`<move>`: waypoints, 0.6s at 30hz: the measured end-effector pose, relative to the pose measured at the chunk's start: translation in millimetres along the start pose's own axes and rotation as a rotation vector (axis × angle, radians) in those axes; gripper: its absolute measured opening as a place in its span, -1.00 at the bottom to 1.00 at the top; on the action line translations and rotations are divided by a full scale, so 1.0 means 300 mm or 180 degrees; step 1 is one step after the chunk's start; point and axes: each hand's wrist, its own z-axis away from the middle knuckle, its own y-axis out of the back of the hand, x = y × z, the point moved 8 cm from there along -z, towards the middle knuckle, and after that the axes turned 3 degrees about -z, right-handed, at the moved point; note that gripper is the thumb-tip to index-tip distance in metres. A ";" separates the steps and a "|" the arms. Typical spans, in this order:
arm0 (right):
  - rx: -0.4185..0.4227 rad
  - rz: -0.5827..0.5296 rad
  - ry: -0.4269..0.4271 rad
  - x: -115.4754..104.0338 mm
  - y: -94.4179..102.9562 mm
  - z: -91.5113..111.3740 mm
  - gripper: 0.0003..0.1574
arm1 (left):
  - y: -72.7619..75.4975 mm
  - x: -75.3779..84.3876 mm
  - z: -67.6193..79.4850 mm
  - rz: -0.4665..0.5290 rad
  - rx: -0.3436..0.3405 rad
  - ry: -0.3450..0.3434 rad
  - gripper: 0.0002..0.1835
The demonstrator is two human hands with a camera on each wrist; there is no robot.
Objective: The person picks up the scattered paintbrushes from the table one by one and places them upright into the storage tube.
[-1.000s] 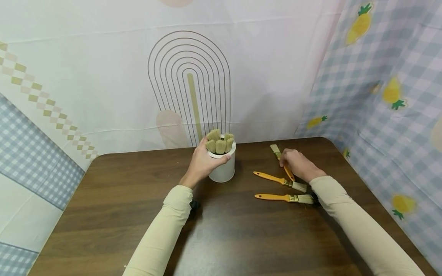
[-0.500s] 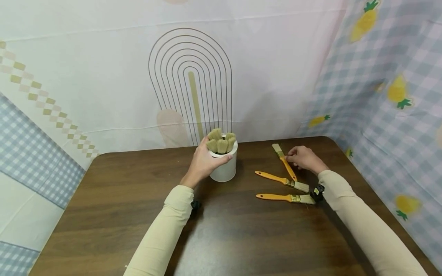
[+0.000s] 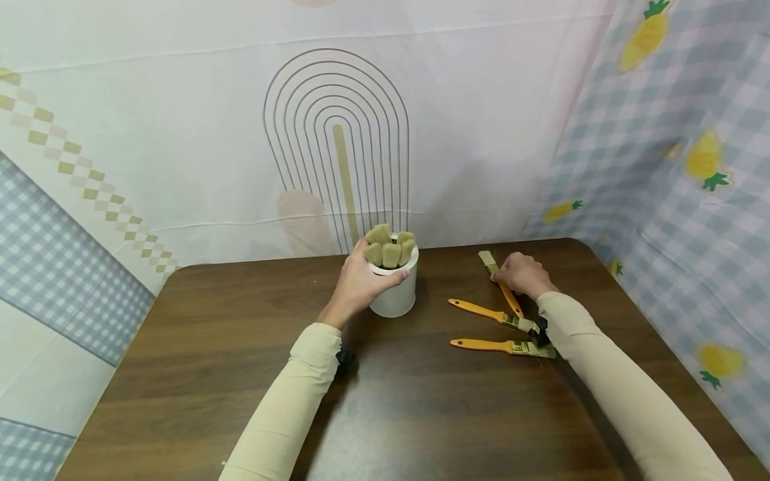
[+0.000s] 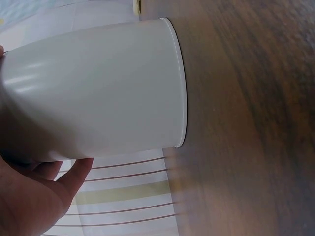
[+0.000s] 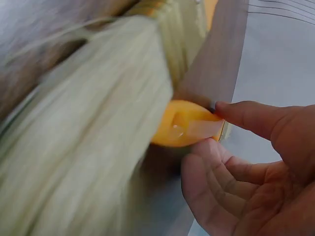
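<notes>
My left hand (image 3: pixel 361 277) grips a white can (image 3: pixel 394 297) near its rim, with the thumb across the front. The can stands upright, and several bristle heads (image 3: pixel 391 254) poke out of its top. Over to the right, my right hand (image 3: pixel 522 274) pinches a paintbrush (image 3: pixel 513 302) between thumb and fingertips around the upper part of its orange handle. This brush lies slanted, pale bristles pointing away. In the right wrist view, another brush's blurred bristles (image 5: pixel 88 128) fill the left side, in front of the pinched handle (image 5: pixel 177 125).
Two more orange-handled paintbrushes lie nearer: one, the middle brush (image 3: pixel 478 308), beside the slanted handle's end, the other, the front brush (image 3: pixel 481 345), below it. Their bristles point right, under the right wrist. A patterned cloth (image 3: pixel 481 120) hangs behind the brown table (image 3: pixel 240 334).
My right hand drew slightly right off the slanted brush with loosened fingers, then came back onto its handle. The left hand keeps its hold on the can. The head view shifted slightly.
</notes>
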 end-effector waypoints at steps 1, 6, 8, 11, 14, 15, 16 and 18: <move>-0.0019 0.0035 -0.0032 -0.001 0.000 -0.001 -0.31 | -0.001 0.001 0.000 0.0003 -0.0003 0.0000 -0.08; -0.0076 0.0067 -0.0128 -0.001 -0.004 -0.005 -0.32 | -0.003 0.003 0.002 -0.0019 -0.0008 0.0008 -0.08; -0.0074 0.0018 -0.0114 0.000 -0.007 -0.008 -0.32 | -0.004 0.003 0.002 -0.0021 -0.0009 0.0008 -0.08; -0.0056 -0.0102 -0.0058 0.002 -0.010 -0.013 -0.34 | -0.002 0.002 0.001 -0.0037 0.0001 0.0002 -0.07; -0.0014 -0.0225 0.0023 0.002 -0.007 -0.015 -0.38 | 0.000 0.001 0.000 -0.0056 0.0012 -0.0006 -0.07; 0.0013 -0.0260 0.0052 0.001 -0.003 -0.015 -0.41 | 0.000 0.002 0.000 -0.0059 0.0014 -0.0008 -0.07; 0.0041 -0.0286 0.0082 -0.001 0.002 -0.012 -0.47 | 0.001 0.002 0.000 -0.0061 0.0015 -0.0007 -0.07; 0.0090 -0.0337 0.0136 -0.009 0.016 -0.002 -0.64 | 0.001 0.003 0.000 -0.0061 0.0008 -0.0004 -0.08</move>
